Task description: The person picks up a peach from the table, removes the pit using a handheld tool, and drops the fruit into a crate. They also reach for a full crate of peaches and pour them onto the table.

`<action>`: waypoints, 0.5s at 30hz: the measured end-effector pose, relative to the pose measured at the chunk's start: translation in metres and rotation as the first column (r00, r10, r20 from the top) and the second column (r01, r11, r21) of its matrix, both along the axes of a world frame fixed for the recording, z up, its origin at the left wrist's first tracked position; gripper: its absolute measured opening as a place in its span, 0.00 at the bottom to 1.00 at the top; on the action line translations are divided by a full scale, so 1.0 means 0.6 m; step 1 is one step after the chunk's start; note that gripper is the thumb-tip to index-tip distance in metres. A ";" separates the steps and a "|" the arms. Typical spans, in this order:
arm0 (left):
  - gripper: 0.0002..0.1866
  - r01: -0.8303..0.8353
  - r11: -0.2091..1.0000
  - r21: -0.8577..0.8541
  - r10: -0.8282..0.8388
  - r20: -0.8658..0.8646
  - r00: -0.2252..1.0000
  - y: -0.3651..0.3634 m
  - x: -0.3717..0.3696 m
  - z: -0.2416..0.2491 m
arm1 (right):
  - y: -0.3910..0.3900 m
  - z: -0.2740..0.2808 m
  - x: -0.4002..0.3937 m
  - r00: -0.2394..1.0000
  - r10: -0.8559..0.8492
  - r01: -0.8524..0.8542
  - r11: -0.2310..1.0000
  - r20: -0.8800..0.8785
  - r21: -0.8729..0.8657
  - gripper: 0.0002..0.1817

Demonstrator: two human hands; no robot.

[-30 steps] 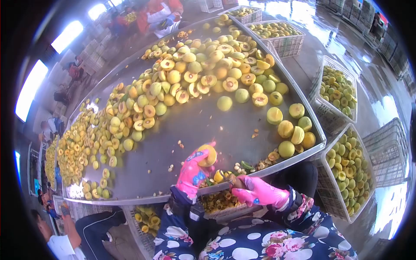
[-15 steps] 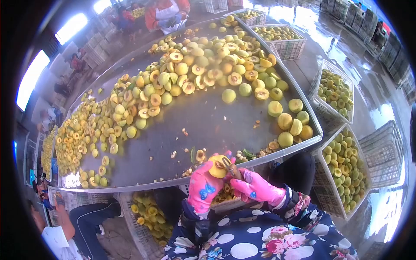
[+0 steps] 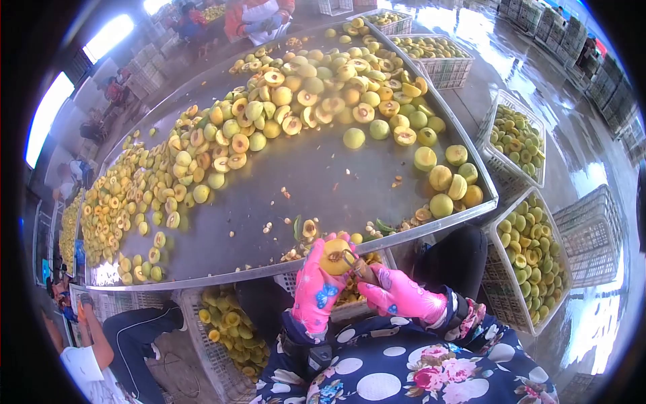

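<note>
My left hand (image 3: 316,293), in a pink glove with a blue butterfly print, is closed around a halved yellow peach (image 3: 332,256). The cut face is turned up, with a brown hollow at its centre. In my right hand (image 3: 405,296), also pink-gloved, is a pitting tool (image 3: 364,271) with a wooden handle and a narrow metal loop. Its loop reaches the right side of the cut face. Both hands are just off the near edge of the metal table (image 3: 282,209), above a crate partly hidden by them. Another peach half (image 3: 309,229) lies on the table just beyond.
A long heap of peach halves (image 3: 252,121) spreads across the table. Full crates stand to the right (image 3: 535,259), farther back (image 3: 517,138) and below left (image 3: 232,330). An empty crate (image 3: 590,232) is at far right. Another person's gloved hands (image 3: 269,24) are across the table.
The peach half has turned so its cut face and brown centre show more fully. The tool's loop has shifted from over the fruit's middle towards its right side. The view has moved slightly.
</note>
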State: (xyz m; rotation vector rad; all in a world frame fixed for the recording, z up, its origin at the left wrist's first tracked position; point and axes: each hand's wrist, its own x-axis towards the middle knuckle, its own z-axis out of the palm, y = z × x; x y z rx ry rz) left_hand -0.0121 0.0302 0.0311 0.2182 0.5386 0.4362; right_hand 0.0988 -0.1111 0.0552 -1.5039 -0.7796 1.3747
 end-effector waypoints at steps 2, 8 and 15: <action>0.20 -0.017 0.998 0.053 0.017 -0.006 1.000 -0.008 0.004 0.002 | -0.001 -0.006 -0.008 1.000 -0.006 0.006 0.999 -0.008 -0.032 0.13; 0.22 0.035 0.973 0.227 -0.032 -0.015 0.999 -0.017 -0.001 0.004 | -0.002 -0.023 -0.023 0.999 -0.050 0.050 0.999 -0.009 0.000 0.12; 0.20 -0.048 0.964 0.260 0.079 -0.110 0.991 -0.042 0.012 0.009 | -0.003 -0.061 -0.047 0.994 -0.081 0.072 0.989 0.070 0.132 0.10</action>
